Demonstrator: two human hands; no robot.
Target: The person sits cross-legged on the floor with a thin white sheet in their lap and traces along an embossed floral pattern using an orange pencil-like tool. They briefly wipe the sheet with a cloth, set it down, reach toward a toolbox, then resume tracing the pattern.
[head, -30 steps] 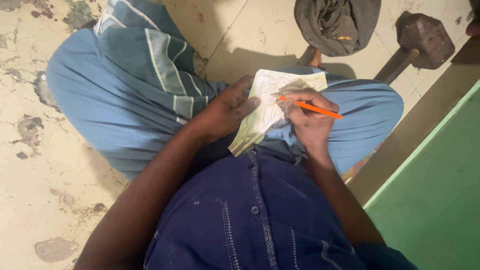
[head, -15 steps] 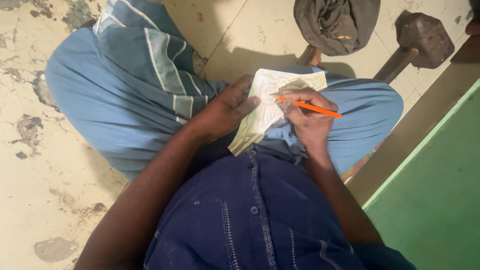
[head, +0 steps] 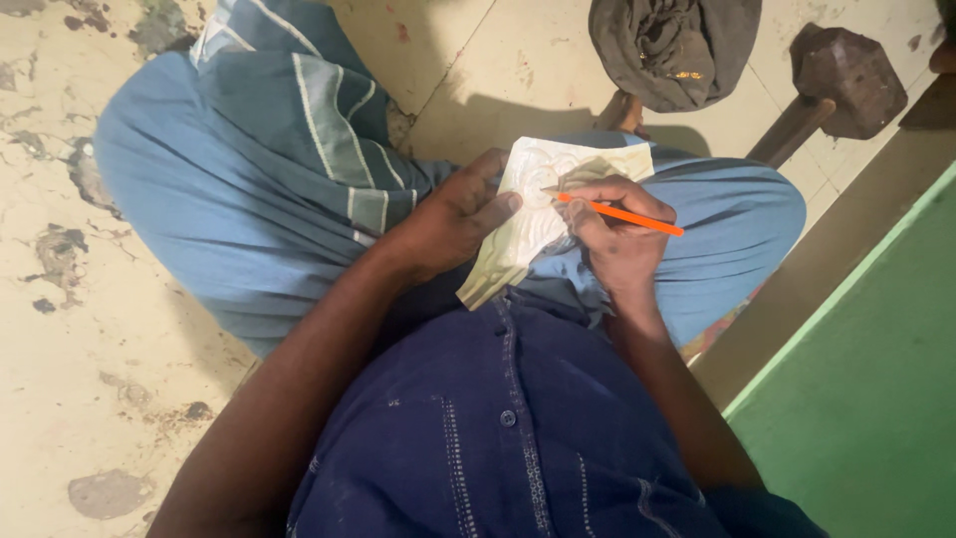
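The person sits on a pale, stained floor [head: 70, 329] with a green wall [head: 876, 399] at their right. A pale carved slab [head: 538, 214] rests on the lap. The left hand [head: 453, 219] closes on its edge, and the right hand [head: 612, 234] grips an orange pencil [head: 622, 214], tip touching the slab. A mallet [head: 841, 75] and a dark cloth bundle [head: 672, 45] lie on the floor beyond the knees.
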